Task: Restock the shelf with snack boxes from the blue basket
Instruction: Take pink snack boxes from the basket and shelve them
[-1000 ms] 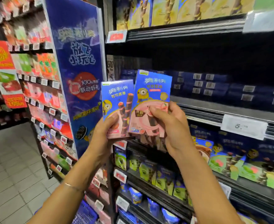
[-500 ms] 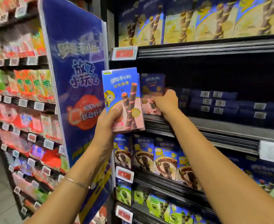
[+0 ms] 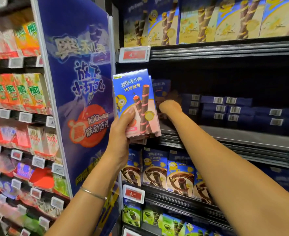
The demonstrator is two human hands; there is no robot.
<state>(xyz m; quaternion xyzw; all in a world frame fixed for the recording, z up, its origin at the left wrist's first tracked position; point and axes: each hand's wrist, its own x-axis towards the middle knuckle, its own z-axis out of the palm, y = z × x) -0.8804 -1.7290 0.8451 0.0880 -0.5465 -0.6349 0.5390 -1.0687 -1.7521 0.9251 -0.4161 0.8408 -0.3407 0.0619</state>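
Note:
My left hand [image 3: 123, 128] grips a small stack of blue-and-pink snack boxes [image 3: 137, 101] upright, just in front of the middle shelf [image 3: 225, 136]. My right arm stretches deep into that dark shelf. There my right hand [image 3: 171, 107] holds another pink snack box [image 3: 160, 87], which stands upright at the shelf's left end. The fingers of that hand are mostly hidden in the shadow. The blue basket is out of view.
Dark blue boxes [image 3: 234, 109] lie stacked flat further right on the same shelf. Yellow boxes [image 3: 208, 23] fill the shelf above, brown ones [image 3: 179, 174] the shelf below. A blue promotional panel [image 3: 79, 99] stands out at the left, with other snack racks [image 3: 21, 92] beyond it.
My right hand has carried one pink box from in front of me deep into the middle shelf. The left hand has stayed raised with the other boxes, and my view has come closer.

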